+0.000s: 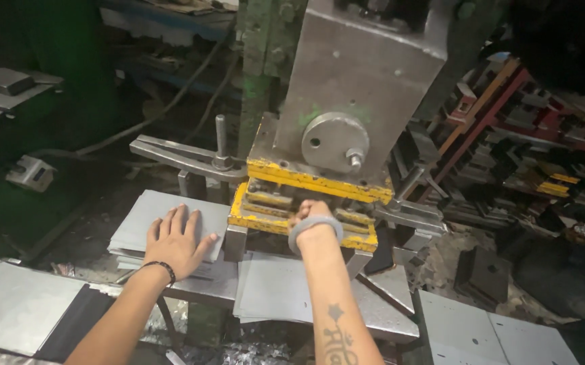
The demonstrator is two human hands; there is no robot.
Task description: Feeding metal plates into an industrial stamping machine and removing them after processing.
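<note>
Head view, looking down on a grey steel press machine [360, 74] with a yellow-painted, chipped die set [306, 203] at its base. Left hand [176, 240] lies palm-down on a stack of thin grey sheet-metal blanks [137, 226] to the left of the die; fingers are spread flat and extended, pinching nothing. Judged: the flat palm steadies the top blank and keeps the stack squared, close beside the die opening so a sheet need travel only a short way. The stack sits directly under the palm and fingertips, touching them, its right edge just beside the yellow die. Right hand [311, 215] reaches forward into the gap between the upper and lower yellow plates; a grey band on the wrist [315, 228] and the back of the hand hide the fingers, so I cannot tell whether they are closed on a workpiece or open. Whatever piece sits inside the die is not visible. A second pile of grey sheets [272, 290] lies below the right forearm on the press table, not touched. A grey steel clamp bar with an upright bolt [191, 157] sits behind the left stack. More grey panels [495, 334] lie on the floor at lower right, well apart from both hands.
</note>
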